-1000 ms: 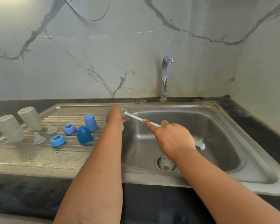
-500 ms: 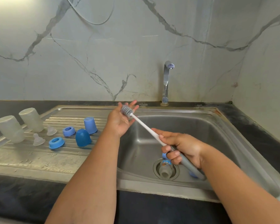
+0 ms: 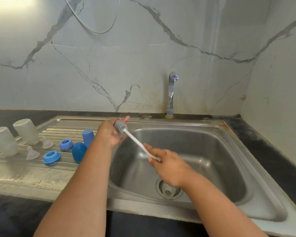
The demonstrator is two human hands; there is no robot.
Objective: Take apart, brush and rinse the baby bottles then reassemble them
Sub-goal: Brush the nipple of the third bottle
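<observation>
A bottle brush [image 3: 135, 141] with a white stem and a grey ribbed head stretches over the sink basin [image 3: 212, 151]. My left hand [image 3: 111, 134] cups the brush head between fingers and thumb. My right hand [image 3: 167, 164] pinches the stem lower down and hides the handle. On the drainboard [image 3: 24, 177] stand two frosted bottles [image 3: 3, 141] [image 3: 26, 131] upside down. Beside them lie two clear nipples [image 3: 32, 153] [image 3: 47, 142], two blue collar rings [image 3: 51, 157] [image 3: 66, 144] and two blue caps [image 3: 79, 151] [image 3: 88, 135].
The tap [image 3: 172, 93] rises behind the basin with no water running. A drain strainer [image 3: 168, 189] sits at the basin bottom. Dark countertop [image 3: 272, 151] borders the sink, with marble-patterned walls at the back and right.
My right hand has slid up the white stem toward the head, and the grey handle is now hidden. My left hand has stayed around the brush head.
</observation>
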